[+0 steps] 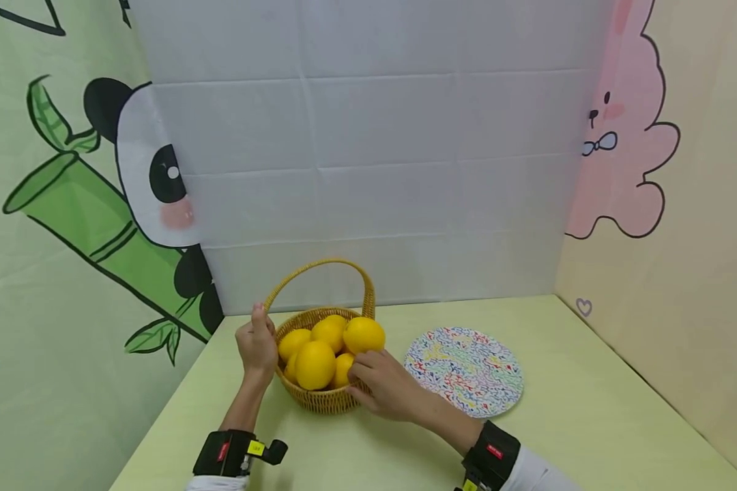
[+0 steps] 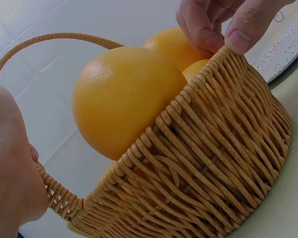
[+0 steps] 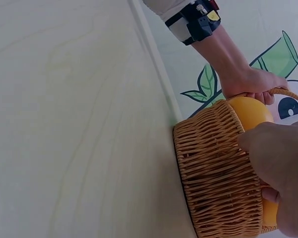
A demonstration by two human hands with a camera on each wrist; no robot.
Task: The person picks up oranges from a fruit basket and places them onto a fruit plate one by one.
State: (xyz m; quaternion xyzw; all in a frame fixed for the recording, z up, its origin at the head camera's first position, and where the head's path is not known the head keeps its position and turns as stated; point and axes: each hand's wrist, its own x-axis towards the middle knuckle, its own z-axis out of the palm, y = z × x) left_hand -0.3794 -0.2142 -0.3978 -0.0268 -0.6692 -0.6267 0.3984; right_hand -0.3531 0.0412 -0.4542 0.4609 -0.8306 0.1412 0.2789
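A wicker basket [image 1: 327, 405] with a tall arched handle [image 1: 319, 264] stands on the table, holding several smooth, rounded yellow fruits [image 1: 315, 366]. My left hand [image 1: 258, 346] grips the lower left part of the handle. On the basket's right side, my right hand [image 1: 383, 384] holds the rim, its thumb over the edge and its curled fingers beside the fruits. In the left wrist view, one large fruit [image 2: 124, 101] bulges above the rim, and the right hand [image 2: 223, 22] pinches the far part of the rim. The right wrist view shows the basket's woven side [image 3: 213, 168] close up.
Right of the basket lies a round, flat plate-like piece [image 1: 463, 372] with a multicoloured speckled pattern. The pale yellow-green table [image 1: 589, 409] meets a grey-white sheet [image 1: 405, 170] behind. Printed cartoon walls stand on both sides.
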